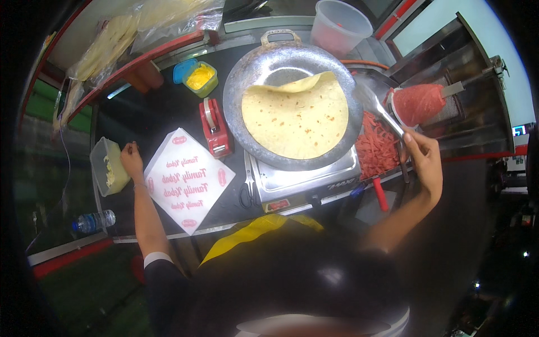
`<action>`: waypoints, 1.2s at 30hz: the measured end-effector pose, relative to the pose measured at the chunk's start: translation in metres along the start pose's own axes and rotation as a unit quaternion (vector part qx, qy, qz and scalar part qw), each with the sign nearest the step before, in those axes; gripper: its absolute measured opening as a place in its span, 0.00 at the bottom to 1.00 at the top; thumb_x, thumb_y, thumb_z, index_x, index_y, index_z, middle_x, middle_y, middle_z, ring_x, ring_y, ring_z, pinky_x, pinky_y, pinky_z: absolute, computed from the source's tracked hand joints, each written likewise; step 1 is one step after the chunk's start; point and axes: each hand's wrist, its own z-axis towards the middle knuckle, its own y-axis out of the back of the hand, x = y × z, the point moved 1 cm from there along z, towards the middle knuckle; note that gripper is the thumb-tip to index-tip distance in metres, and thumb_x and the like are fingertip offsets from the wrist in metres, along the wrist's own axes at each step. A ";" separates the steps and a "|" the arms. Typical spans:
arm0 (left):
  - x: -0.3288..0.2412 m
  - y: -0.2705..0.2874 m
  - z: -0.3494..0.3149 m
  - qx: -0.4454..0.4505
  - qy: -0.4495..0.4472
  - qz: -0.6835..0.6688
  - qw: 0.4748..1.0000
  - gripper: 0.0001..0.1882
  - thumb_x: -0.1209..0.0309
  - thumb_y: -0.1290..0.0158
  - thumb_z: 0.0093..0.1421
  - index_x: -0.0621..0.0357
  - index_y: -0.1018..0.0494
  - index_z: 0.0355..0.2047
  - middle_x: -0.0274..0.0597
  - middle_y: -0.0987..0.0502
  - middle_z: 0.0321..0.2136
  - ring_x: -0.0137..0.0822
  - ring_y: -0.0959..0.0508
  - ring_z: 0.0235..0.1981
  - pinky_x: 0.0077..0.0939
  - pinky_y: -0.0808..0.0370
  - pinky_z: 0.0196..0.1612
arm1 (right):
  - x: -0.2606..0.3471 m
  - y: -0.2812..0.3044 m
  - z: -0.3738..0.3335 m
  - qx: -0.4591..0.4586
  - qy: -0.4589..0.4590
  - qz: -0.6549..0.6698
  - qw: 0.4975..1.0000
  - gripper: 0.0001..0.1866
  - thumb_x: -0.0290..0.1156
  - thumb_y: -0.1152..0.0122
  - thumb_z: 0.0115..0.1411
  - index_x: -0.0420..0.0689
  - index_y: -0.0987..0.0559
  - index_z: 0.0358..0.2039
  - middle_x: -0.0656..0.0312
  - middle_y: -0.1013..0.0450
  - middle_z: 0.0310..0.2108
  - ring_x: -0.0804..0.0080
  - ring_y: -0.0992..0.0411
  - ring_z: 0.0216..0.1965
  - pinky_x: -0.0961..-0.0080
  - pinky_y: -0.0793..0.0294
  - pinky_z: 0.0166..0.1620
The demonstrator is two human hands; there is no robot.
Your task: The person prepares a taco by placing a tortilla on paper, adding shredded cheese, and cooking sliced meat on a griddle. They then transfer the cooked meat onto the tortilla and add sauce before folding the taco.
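My right hand [425, 160] is closed around the handle end of metal tongs [382, 109], whose head reaches to the right rim of a round griddle pan [236, 126]. A browned-spotted tortilla [295, 123] lies in the pan, its far edge curling up and over. My left hand [132, 162] rests between a clear tub of pale shreds [106, 168] and a stack of white printed wrapping paper [188, 180]. Its fingers are bent and pressed together; whatever they may pinch is too small to make out.
The pan sits on a silver gas stove [309, 188]. Shredded meat [375, 147] lies at its right, below a meat cone [418, 105] on a spit. Nearby are a red tape dispenser [215, 129], scissors [249, 188], a yellow-filled tub [200, 78], a bottle [94, 221] and a bucket [341, 27].
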 end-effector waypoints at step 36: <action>-0.074 0.067 -0.035 0.199 -0.035 0.019 0.979 0.32 0.46 0.22 0.54 0.52 0.22 0.47 0.39 0.23 0.41 0.45 0.19 0.47 0.43 0.21 0.53 | 0.086 -0.353 -0.090 0.383 0.327 -0.265 0.822 0.23 0.38 0.35 0.77 0.40 0.18 0.66 0.41 0.14 0.36 0.37 0.15 0.28 0.43 0.15 0.33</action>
